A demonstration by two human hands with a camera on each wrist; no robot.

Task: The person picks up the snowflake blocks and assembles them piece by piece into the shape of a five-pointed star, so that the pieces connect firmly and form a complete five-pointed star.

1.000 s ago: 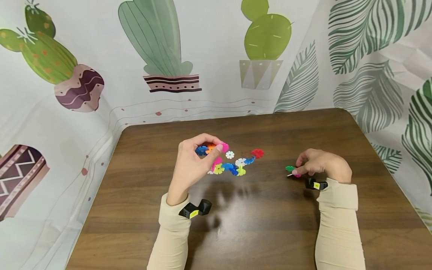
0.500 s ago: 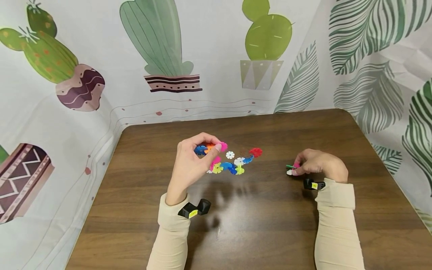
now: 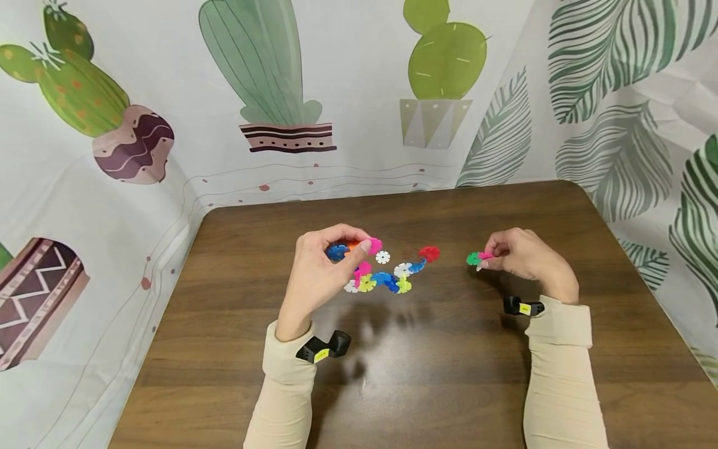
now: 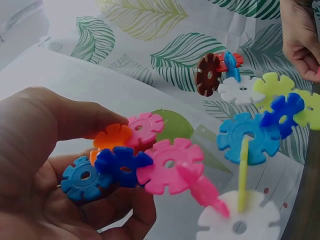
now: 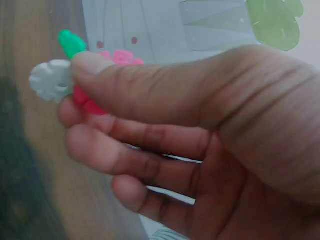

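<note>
My left hand [image 3: 323, 268] grips one end of a curved chain of slotted plastic snowflake discs above the table. Thumb and fingers are around the orange disc [image 4: 112, 137] and its pink neighbour [image 4: 146, 128]. From there the chain runs through blue, pink, white and yellow pieces to a red disc [image 3: 429, 253] and a brown disc [image 4: 207, 75] at the far end. Off to the right, my right hand [image 3: 524, 259] pinches a small cluster between thumb and forefinger: a pink disc [image 5: 122, 56] joined with a green disc [image 3: 473, 259] and a white disc [image 5: 51, 80].
Inside the chain's curve, in the head view, a single white disc [image 3: 382, 257] shows apart from the other pieces. The brown wooden table [image 3: 426, 374] reaches back to a white cloth [image 3: 364, 168] printed with cacti and leaves. Both wrists carry small black cameras.
My right hand has lifted from near the tabletop and moved away from the body with its cluster, turning the green disc outward. The left hand and chain have barely shifted.
</note>
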